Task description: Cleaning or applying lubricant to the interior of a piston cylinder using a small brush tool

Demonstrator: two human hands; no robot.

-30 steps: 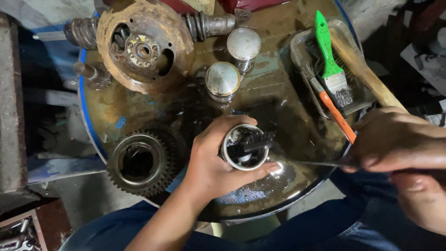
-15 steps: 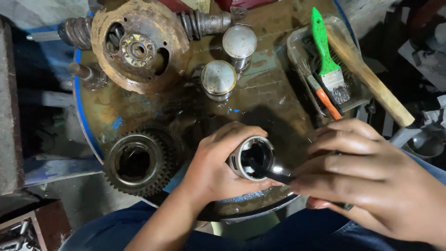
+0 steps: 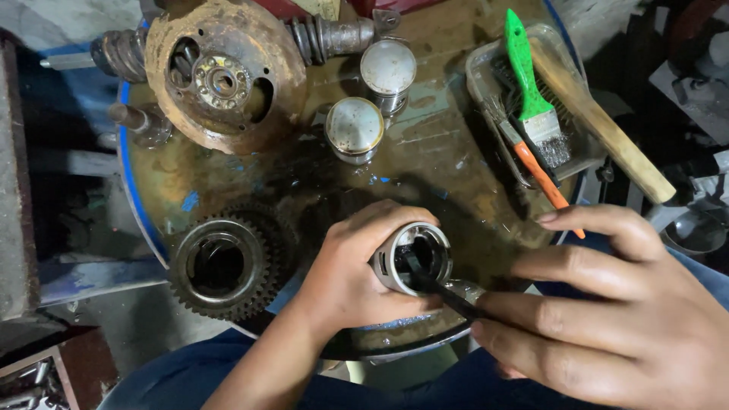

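While the left hand (image 3: pixel 345 277) fingers clench a piston (image 3: pixel 414 258) over the drum edge, right hand (image 3: pixel 607 319) fingers pinch a tool (image 3: pixel 437 285) inside; oily grip may slip, dropping it.

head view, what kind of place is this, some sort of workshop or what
Most likely a mechanic's or engine repair workshop. An oily drum top serves as the bench, carrying a toothed gear, a rusty round housing and two pistons. The left hand grips a hollow metal cylinder.
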